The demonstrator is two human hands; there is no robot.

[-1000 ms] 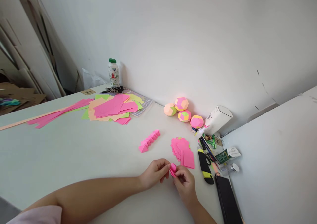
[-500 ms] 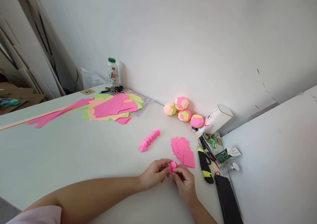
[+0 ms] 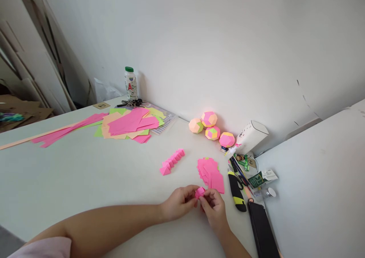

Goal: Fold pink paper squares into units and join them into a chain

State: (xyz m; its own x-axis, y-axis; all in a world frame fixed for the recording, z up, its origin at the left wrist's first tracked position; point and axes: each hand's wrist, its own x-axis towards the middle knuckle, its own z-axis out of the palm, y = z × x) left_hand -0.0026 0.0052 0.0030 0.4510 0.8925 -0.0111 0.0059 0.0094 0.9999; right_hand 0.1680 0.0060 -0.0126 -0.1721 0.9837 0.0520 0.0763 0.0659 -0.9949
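My left hand (image 3: 178,203) and my right hand (image 3: 214,208) meet low on the white table (image 3: 71,178), both pinching one small folded pink paper piece (image 3: 199,192) between their fingertips. Just beyond them lies a small stack of pink paper squares (image 3: 211,172). To its left a row of folded pink paper units (image 3: 172,161) runs across the table. Several pink, peach and green paper balls (image 3: 212,129) sit against the wall behind.
Loose pink, peach and green sheets (image 3: 128,125) and long pink strips (image 3: 65,132) lie at the far left, with a bottle (image 3: 130,84) and keys behind. At the right are a yellow-black utility knife (image 3: 236,191), pens, a white box (image 3: 251,136) and a black phone (image 3: 262,231).
The pink piece has been turned and pressed between my fingertips; both hands have shifted slightly upward and stayed together.
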